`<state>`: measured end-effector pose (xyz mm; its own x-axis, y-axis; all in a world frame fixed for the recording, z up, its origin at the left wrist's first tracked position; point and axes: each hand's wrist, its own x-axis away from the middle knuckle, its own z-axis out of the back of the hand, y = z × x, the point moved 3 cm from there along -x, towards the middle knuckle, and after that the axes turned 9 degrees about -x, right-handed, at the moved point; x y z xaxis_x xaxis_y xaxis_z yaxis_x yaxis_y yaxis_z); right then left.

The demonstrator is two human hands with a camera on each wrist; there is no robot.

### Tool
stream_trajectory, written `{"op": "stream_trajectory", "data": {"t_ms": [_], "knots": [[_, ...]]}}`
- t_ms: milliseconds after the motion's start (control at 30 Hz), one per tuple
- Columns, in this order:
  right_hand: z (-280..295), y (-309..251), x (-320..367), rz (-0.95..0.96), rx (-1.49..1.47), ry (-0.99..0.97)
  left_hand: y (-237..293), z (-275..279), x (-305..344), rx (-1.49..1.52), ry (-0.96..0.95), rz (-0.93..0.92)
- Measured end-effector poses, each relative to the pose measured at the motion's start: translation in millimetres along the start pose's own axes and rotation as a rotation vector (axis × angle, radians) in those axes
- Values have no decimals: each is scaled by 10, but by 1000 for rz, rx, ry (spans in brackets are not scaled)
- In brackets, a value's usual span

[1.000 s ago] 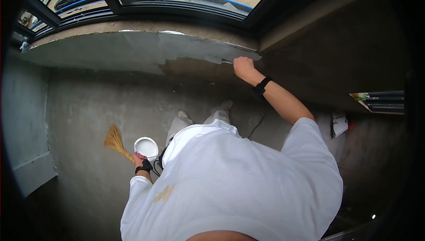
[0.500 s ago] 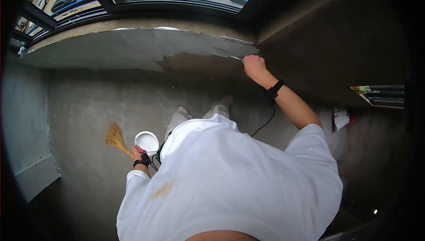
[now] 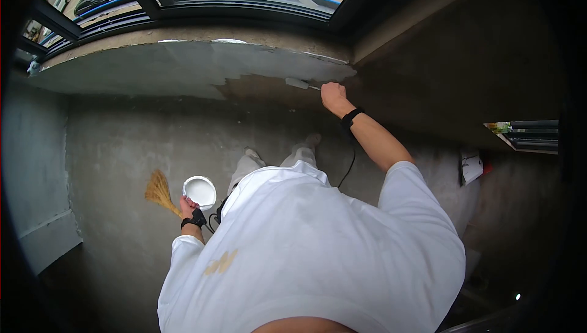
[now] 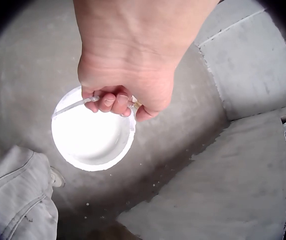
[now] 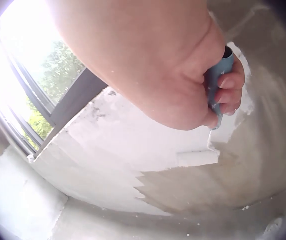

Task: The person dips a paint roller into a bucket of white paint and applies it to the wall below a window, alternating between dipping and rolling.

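My right hand (image 3: pixel 335 98) grips a small paint roller (image 3: pixel 297 83) by its blue handle (image 5: pixel 215 82). The roller's white sleeve (image 5: pixel 198 158) lies along the wall under the window, at the border between the pale coat (image 3: pixel 153 67) and a brown uncoated patch (image 5: pixel 183 187). Low on the other side, my left hand (image 4: pixel 118 92) holds a white bucket (image 4: pixel 95 167) by its thin bail handle (image 4: pixel 73 106), fingers curled round it. White paint fills the part of the bucket that shows. My hand covers part of the bucket's rim.
A straw broom (image 3: pixel 159 187) is beside the bucket, its stick passing behind my left hand in the head view. Dark window frames (image 3: pixel 244 12) run above the sill (image 3: pixel 293 46). A white object (image 3: pixel 471 169) stands at the right. A black cable hangs below my right wrist.
My right hand has gone right, then back left and slightly lower with the roller, whose sleeve shows clearly now. The left hand and bucket have shifted slightly in the head view.
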<state>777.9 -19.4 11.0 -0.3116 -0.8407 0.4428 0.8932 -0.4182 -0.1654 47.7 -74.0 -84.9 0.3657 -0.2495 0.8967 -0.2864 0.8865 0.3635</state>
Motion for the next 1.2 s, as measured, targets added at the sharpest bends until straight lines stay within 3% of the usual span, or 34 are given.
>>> {"op": "stream_trajectory", "data": {"t_ms": [167, 367, 500, 733, 967, 1200], "knots": [[-97, 96, 31, -60, -28, -38, 51, -26, 165, 13, -2, -1], [227, 655, 473, 43, -80, 222, 34, -4, 52, 4, 29, -23], [463, 872, 800, -26, -81, 247, 32, 42, -32, -41, 54, -16], [95, 773, 583, 36, -153, 298, 45, 88, -175, -54, 26, 24], [-530, 728, 195, -145, -226, 191, 92, -97, 197, -54, 9, 13], [-732, 1284, 934, -411, -489, 129, 179, -253, 332, -86, -2, -14]]}}
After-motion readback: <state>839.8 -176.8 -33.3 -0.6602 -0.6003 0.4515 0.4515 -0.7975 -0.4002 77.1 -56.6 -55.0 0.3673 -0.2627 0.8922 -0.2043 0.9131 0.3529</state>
